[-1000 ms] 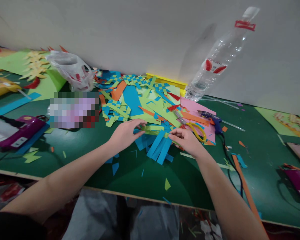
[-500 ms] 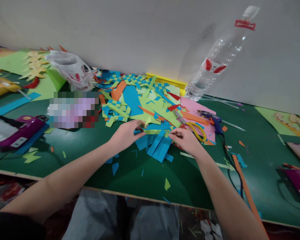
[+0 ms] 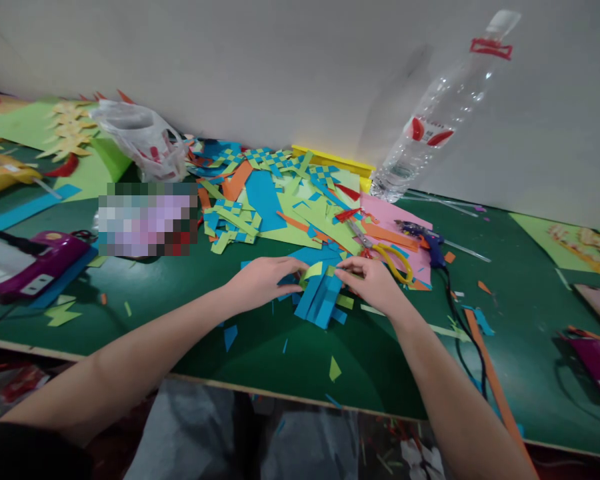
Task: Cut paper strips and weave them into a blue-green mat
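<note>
Blue paper strips (image 3: 316, 303) fan toward me at the middle of the table's near half. A light green paper strip (image 3: 313, 270) crosses their upper ends, and its left part curls up. My left hand (image 3: 273, 280) pinches that curled end between thumb and fingers. On the other side, my right hand (image 3: 367, 277) has its fingers closed at the strip's right end, against the blue strips; its fingertips partly hide the contact. Just beyond the right hand lie scissors with yellow handles (image 3: 395, 262), partly covering orange and pink paper.
A heap of green, blue and orange paper (image 3: 300, 200) lies behind my hands. To the right are a blue glue gun (image 3: 433, 243) with a black cable and a tall plastic bottle (image 3: 420, 133) against the wall. A plastic bag (image 3: 145, 140) stands at the back left.
My left hand has moved right and slightly toward me, closer to the right hand. The green strip, stretched flat before, now curls over the blue strips. My right hand has barely moved.
</note>
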Demonstrator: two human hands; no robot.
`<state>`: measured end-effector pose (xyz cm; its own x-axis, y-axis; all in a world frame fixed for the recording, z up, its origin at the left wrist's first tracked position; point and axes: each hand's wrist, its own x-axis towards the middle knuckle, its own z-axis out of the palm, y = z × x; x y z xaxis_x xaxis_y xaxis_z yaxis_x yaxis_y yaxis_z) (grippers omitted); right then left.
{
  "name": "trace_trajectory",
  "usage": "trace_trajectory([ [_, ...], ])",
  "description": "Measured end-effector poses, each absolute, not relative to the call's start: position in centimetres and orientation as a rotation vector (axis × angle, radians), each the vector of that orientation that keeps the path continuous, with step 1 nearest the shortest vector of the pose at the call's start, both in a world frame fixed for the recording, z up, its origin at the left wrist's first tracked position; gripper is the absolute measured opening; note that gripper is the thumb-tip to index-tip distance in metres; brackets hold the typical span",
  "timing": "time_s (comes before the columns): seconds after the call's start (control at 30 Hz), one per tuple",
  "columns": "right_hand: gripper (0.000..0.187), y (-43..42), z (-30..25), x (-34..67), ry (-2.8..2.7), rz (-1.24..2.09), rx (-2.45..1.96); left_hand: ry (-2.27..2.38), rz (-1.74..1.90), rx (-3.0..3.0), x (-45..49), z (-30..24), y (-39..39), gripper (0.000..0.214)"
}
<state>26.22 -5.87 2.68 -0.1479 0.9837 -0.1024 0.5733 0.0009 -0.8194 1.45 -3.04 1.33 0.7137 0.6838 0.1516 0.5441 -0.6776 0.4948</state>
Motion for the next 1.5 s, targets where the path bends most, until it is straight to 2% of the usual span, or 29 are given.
trace_trajectory([
  [0.4,0.024,-6.0,1.8,25.7,-2.069,0.658,-1.535,0.778,0.414,2.551,1.5,1.6,-3.4,0.027],
  [0.63,0.032,-6.1,1.4,25.4,-2.225,0.29,-1.376,0.741,0.392,2.588,1.5,1.7,-3.4,0.027],
  [0.93,0.02,-5.8,0.9,25.8,-2.339,0.239,-1.249,0.589,0.436,2.618,1.6,1.7,-3.3,0.031],
  [1.2,0.024,-6.1,1.4,25.3,-2.486,0.286,-1.108,0.731,0.443,2.667,1.6,2.1,-3.1,0.03],
  [1.4,0.032,-6.2,1.2,25.0,-2.508,0.273,-1.096,0.752,0.45,2.726,1.5,1.5,-3.2,0.055],
  [1.5,0.035,-6.2,1.2,25.2,-2.488,0.264,-1.087,0.748,0.455,2.716,1.5,1.2,-3.2,0.059],
])
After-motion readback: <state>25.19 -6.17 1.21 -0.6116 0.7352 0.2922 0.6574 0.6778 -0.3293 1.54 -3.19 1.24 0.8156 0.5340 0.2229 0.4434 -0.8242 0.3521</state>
